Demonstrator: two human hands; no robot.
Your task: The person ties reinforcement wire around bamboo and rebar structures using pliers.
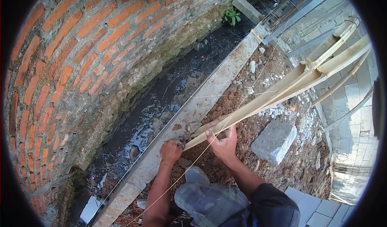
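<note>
A long split bamboo pole (271, 94) slants from between my hands up to the upper right, its hollow inner side and a node showing. My right hand (224, 141) is closed round it a little above its lower end, thumb on top. At that lower end my left hand (171, 150) is curled into a fist against the bamboo, just over the concrete beam (219, 90); its fingertips are partly hidden. A thin string (197, 158) runs diagonally past the bamboo, close to my right hand.
Left of the beam lies a ditch of dark wet mud (139, 126), then a brick wall (96, 37). A large grey stone block (274, 141) rests on the rubble soil at right. Steel bars (284, 7) stand at the top, and grey tiles (322, 211) lie lower right.
</note>
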